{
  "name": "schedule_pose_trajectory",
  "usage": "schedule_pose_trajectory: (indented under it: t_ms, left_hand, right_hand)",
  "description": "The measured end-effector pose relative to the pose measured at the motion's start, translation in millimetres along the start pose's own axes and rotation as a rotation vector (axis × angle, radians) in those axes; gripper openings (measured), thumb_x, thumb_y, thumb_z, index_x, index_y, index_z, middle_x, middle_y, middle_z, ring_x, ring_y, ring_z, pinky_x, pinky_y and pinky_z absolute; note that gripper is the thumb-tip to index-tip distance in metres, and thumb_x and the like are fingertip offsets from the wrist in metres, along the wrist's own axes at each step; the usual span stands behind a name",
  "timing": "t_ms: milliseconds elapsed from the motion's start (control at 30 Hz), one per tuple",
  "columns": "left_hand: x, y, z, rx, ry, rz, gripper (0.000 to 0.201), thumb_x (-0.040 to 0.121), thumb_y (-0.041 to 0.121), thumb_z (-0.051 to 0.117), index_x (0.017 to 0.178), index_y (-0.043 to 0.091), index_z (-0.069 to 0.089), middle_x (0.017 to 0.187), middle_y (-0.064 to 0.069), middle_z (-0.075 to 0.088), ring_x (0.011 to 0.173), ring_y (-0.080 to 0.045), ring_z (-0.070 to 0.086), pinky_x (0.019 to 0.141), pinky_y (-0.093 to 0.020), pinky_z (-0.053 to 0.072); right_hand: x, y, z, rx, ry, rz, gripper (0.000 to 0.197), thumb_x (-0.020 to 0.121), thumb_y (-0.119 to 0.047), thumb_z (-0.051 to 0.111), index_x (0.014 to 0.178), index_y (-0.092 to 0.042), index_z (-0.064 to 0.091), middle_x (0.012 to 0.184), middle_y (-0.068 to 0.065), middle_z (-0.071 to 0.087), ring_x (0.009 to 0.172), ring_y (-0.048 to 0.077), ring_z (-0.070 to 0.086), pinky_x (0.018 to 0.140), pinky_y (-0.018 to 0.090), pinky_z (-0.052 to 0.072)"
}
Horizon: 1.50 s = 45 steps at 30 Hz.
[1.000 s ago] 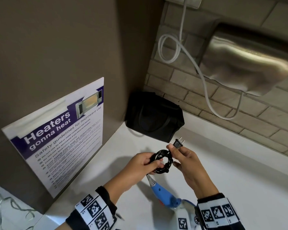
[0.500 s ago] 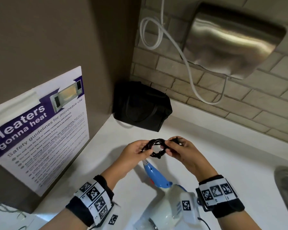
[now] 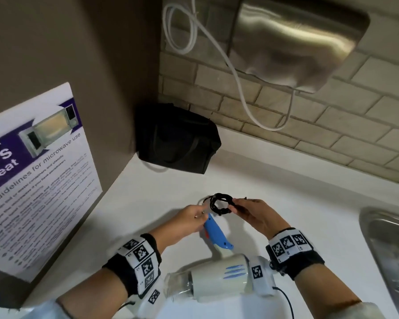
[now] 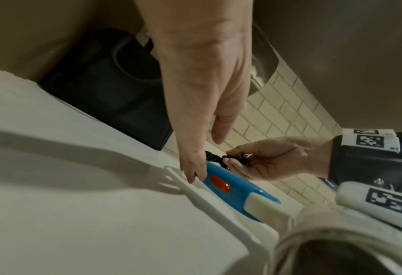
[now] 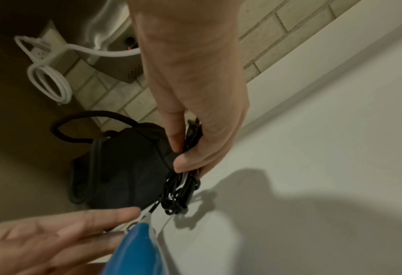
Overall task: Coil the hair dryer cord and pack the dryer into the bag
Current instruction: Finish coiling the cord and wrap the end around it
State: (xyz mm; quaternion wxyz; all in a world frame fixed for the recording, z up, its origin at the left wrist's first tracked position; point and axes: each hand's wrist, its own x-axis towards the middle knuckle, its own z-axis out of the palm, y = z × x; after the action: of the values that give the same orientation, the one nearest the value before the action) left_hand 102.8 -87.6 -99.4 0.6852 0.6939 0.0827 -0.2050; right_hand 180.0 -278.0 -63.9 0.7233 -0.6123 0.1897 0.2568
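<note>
The right hand (image 3: 255, 215) pinches the black cord (image 3: 220, 203), wound into a small round coil, between thumb and curled fingers (image 5: 186, 163); the left hand (image 3: 189, 223) has straight, relaxed fingers touching the far end of the glossy blue handle; the hair dryer (image 3: 219, 268) lies on the smooth white surface (image 3: 309, 203), its handle pointing far, its white barrel lying left to right; the soft black bag (image 3: 177, 139) sits in the far corner.

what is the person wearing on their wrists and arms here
Both hands are bare. The left wrist and right wrist each carry a black band faced with white panels printed with black square coded markers. A white camera housing with its own marker sits below the right band, with a thin black cable trailing from it. Light sleeve edges show at the bottom of the head view.
</note>
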Motion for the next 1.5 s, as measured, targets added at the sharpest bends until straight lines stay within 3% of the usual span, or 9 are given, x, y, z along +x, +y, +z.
schedule_pose_trajectory:
  t_ms: [200,433,600,667,767,1000,1233,1400,1500]
  left_hand:
    - [6,-4,3,0.015,-0.044,-0.057,0.042,0.098,0.011,0.044,0.140,0.006,0.040,0.135,-0.014,0.048,0.119,-0.023,0.054,0.101,-0.031,0.046]
    - [2,-2,-6,0.051,-0.059,-0.076,0.039,0.099,0.015,0.045,0.137,0.009,0.046,0.144,-0.004,0.044,0.128,-0.017,0.047,0.099,-0.026,0.046]
    - [-13,2,-18,0.093,-0.001,-0.049,0.035,0.099,0.018,0.044,0.133,0.015,0.050,0.128,0.001,0.052,0.119,-0.013,0.051,0.103,-0.028,0.043]
    - [-20,-2,-26,0.133,0.038,-0.037,0.036,0.098,0.022,0.046,0.134,0.018,0.049,0.134,0.000,0.052,0.120,-0.014,0.053,0.105,-0.031,0.043]
    - [-35,-9,-41,0.272,0.097,0.025,0.034,0.098,0.026,0.046,0.131,0.023,0.053,0.133,0.004,0.056,0.118,-0.011,0.054,0.105,-0.028,0.042]
    - [-72,-11,-73,0.464,0.328,0.126,0.031,0.097,0.024,0.047,0.126,0.024,0.058,0.129,0.007,0.060,0.114,-0.008,0.057,0.093,-0.015,0.039]
    - [-101,-14,-96,0.508,0.457,0.153,0.029,0.096,0.026,0.048,0.123,0.026,0.059,0.124,0.009,0.061,0.110,-0.005,0.058,0.096,-0.019,0.044]
    - [-117,-8,-101,0.522,0.509,0.202,0.027,0.096,0.026,0.049,0.120,0.028,0.062,0.117,0.013,0.064,0.104,-0.001,0.059,0.086,-0.007,0.043]
    - [-124,0,-104,0.503,0.550,0.293,0.027,0.095,0.021,0.051,0.118,0.024,0.064,0.115,0.012,0.067,0.102,0.001,0.061,0.089,-0.015,0.047]
  right_hand:
    - [11,7,-14,-0.098,0.039,0.094,0.015,0.090,0.000,0.058,0.098,0.013,0.060,0.090,0.024,0.062,0.072,0.024,0.062,0.067,0.028,0.059]
    - [7,6,-14,-0.604,0.217,0.115,0.017,0.091,-0.022,0.059,0.084,-0.007,0.055,0.085,0.009,0.059,0.075,0.019,0.060,0.065,0.028,0.050]
    - [-4,-3,-6,-1.253,0.272,0.107,0.033,0.094,-0.031,0.047,0.112,-0.004,0.052,0.091,0.011,0.050,0.086,0.024,0.057,0.089,0.031,0.046]
    - [-9,-6,0,-1.427,0.315,0.035,0.045,0.094,-0.033,0.045,0.124,0.000,0.047,0.109,0.016,0.045,0.078,0.026,0.055,0.082,0.029,0.043]
    - [-18,-9,23,-1.457,0.224,-0.179,0.052,0.092,-0.036,0.050,0.136,-0.009,0.040,0.133,0.017,0.030,0.089,0.028,0.059,0.080,0.027,0.045]
    - [-2,-39,104,-1.434,0.045,-0.759,0.061,0.090,-0.026,0.059,0.144,-0.015,0.032,0.134,0.017,0.037,0.116,0.033,0.050,0.098,0.034,0.040]
    - [50,-61,136,-1.510,0.331,-0.790,0.072,0.083,-0.030,0.064,0.145,-0.019,0.028,0.130,0.026,0.038,0.112,0.049,0.045,0.096,0.055,0.042]
    - [55,-54,136,-1.467,0.365,-0.903,0.035,0.092,-0.015,0.050,0.126,-0.007,0.047,0.116,0.031,0.050,0.097,0.047,0.050,0.085,0.049,0.041]
    - [43,-51,123,-1.366,0.309,-1.007,0.034,0.088,0.000,0.045,0.122,-0.003,0.049,0.105,0.030,0.055,0.090,0.046,0.053,0.078,0.045,0.042]
